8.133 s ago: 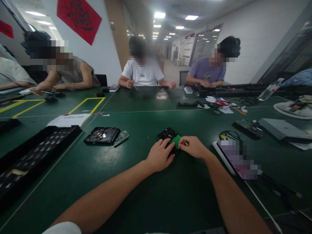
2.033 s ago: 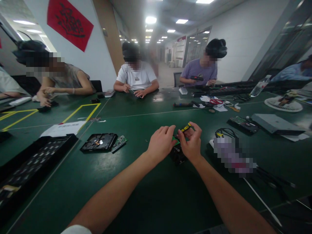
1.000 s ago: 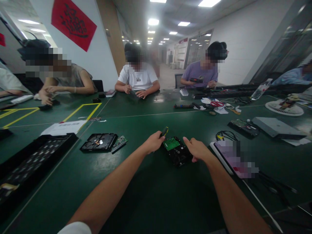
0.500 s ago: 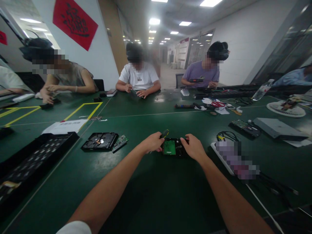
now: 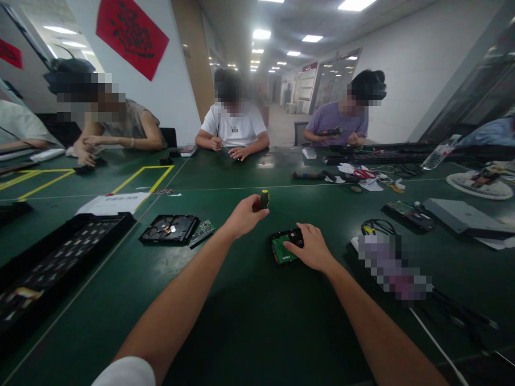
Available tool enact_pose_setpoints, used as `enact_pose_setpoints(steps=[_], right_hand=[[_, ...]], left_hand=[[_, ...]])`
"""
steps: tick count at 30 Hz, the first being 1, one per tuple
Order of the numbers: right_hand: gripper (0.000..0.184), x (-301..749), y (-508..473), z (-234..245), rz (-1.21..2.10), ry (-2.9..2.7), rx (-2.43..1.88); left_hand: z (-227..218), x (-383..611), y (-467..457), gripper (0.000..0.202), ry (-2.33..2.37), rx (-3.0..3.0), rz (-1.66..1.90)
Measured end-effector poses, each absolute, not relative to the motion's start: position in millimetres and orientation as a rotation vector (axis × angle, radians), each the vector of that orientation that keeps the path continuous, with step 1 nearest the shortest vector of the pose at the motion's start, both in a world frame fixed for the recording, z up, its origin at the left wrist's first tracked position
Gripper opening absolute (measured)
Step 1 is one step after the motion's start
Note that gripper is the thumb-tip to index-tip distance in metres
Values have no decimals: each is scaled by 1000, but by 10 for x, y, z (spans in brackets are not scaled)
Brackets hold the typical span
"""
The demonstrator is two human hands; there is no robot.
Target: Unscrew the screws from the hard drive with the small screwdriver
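Observation:
My left hand (image 5: pixel 246 215) is closed around a screwdriver (image 5: pixel 264 199) with a dark green and yellow handle, raised above the table; its shaft cannot be made out. To the right and nearer me, my right hand (image 5: pixel 313 245) grips a black hard drive (image 5: pixel 280 247) by its right side. The drive's green circuit board faces up, and my thumb lies across it. Left of my left arm lies an opened hard drive (image 5: pixel 169 229), with a loose circuit board (image 5: pixel 202 231) beside it.
A long black tray (image 5: pixel 68 257) stands at the left by a paper sheet (image 5: pixel 110 203). At right are a white power strip (image 5: pixel 368 262), another hard drive (image 5: pixel 409 215) and a grey box (image 5: pixel 462 214). Several people sit across the table (image 5: pixel 225 321), one a person in white (image 5: pixel 233 126).
My left hand has lifted away from the hard drive, up and left, with the screwdriver now upright. My right hand has turned the drive slightly, its thumb now over the board.

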State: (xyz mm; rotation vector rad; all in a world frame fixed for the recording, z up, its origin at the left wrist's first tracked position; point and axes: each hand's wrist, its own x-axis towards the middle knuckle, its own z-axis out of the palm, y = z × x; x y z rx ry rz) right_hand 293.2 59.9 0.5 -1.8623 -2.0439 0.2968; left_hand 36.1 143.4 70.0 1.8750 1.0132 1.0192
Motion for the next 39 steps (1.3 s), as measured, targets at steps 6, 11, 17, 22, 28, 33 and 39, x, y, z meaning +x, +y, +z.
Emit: enact_pose_setpoints(steps=[6, 11, 17, 22, 28, 33, 39], right_hand=[[88, 2783, 599, -30, 203, -1988, -1951], [89, 2680, 629, -12, 158, -1931, -2014], [87, 2713, 633, -18, 216, -1919, -1998], [87, 2815, 609, -36, 293, -1940, -1954], [88, 2857, 599, -55, 333, -1947, -1941], [88, 2849, 603, -76, 284, -1963, -1920], [89, 2853, 595, -92, 286, -1953, -1918]], left_hand=[[706, 380, 1435, 58, 857, 1765, 1104], [684, 397, 1428, 71, 848, 1848, 1173], [673, 428, 1400, 66, 898, 1903, 1180], [721, 432, 1351, 57, 927, 2006, 1150], [732, 428, 1346, 49, 944, 2042, 1157], [711, 440, 1350, 49, 938, 2035, 1150], [719, 451, 1336, 49, 934, 2032, 1135]])
